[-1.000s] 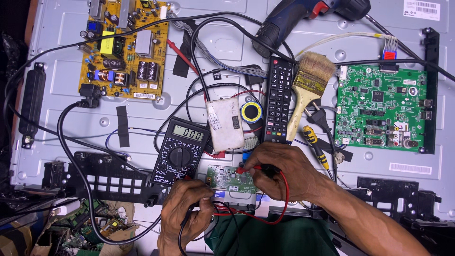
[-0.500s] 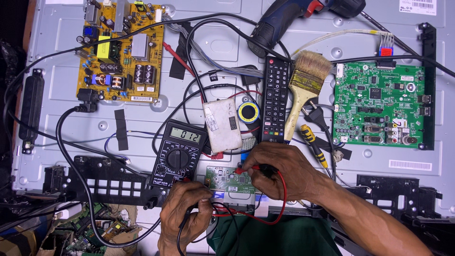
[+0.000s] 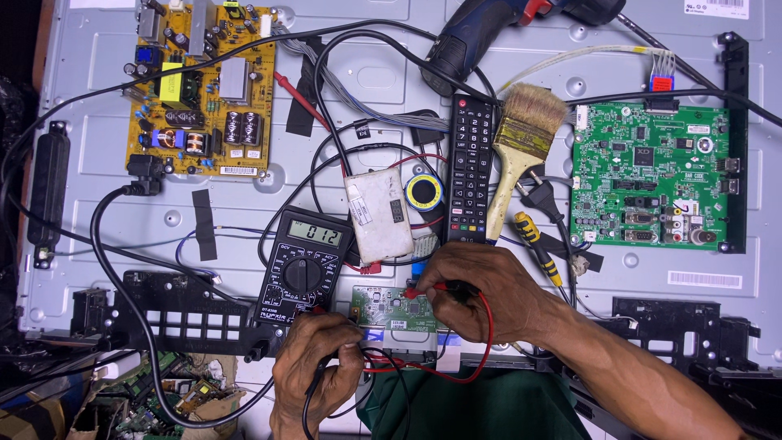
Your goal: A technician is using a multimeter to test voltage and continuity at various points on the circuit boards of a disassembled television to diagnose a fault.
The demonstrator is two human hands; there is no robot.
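My right hand [image 3: 481,289] pinched the red probe [image 3: 423,289] onto the small green board [image 3: 399,310] near me; my left hand [image 3: 318,367] gripped the black lead. A slip risked bridging adjacent contacts.

The multimeter [image 3: 305,265] screen now shows a different reading than a second ago, when it carried more digits. The whole view has slid slightly: the multimeter, the remote control [image 3: 470,169] beside it and the small circuit board [image 3: 401,314] below it sit a little lower and further left in the frame. Both hands kept their places on that board.
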